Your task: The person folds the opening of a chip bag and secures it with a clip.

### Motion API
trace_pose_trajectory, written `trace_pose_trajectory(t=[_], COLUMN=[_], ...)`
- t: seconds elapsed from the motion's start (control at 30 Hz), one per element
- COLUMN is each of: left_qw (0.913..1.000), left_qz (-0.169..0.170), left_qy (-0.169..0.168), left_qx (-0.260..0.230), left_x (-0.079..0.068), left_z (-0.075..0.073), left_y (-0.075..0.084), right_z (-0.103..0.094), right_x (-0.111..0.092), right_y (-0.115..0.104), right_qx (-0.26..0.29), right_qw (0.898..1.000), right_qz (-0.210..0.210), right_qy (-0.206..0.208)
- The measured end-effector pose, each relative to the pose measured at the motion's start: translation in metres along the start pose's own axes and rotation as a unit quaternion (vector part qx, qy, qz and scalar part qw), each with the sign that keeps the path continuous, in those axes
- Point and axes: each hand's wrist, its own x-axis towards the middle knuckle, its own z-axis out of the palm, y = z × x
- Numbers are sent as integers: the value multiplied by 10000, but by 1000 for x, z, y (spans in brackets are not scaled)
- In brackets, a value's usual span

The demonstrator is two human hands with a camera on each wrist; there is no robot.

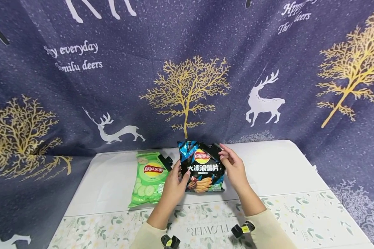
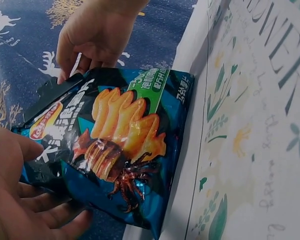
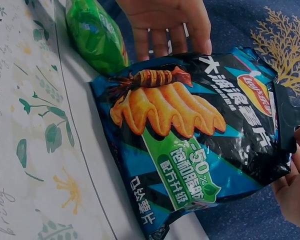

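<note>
A black and blue Lay's potato chip bag is held up, front facing me, over the white table. My left hand holds its left side, thumb on the front and fingers behind. At the bag's upper right corner sits a black bag clip, and my right hand pinches there with the thumb on the clip. In the left wrist view the clip runs along the top edge of the bag. Part of the right fingers is hidden behind the bag.
A green Lay's chip bag lies to the left, with another black clip at its upper right corner. A floral cloth covers the table's near part. A dark blue curtain with deer and trees hangs behind.
</note>
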Motion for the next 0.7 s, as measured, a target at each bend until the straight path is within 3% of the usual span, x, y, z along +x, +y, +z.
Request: trace_pose_trajectory(t=[0.23,0.5,0.7], left_qw=[9999,9996,9997], left_qz=[-8,27,-127], left_qy=[-87,-150,-174], left_qx=[-114,-237,-145], left_x=[-1,1,-1], left_z=[3,6,8], left_y=[-2,-4,-4], right_z=[1,1,1], right_x=[1,3,5], right_y=[4,11,17], right_qx=[304,-207,-325], right_qw=[9994,9972,9926], right_qz=[121,712,1160], right_qy=[69,-50,-148])
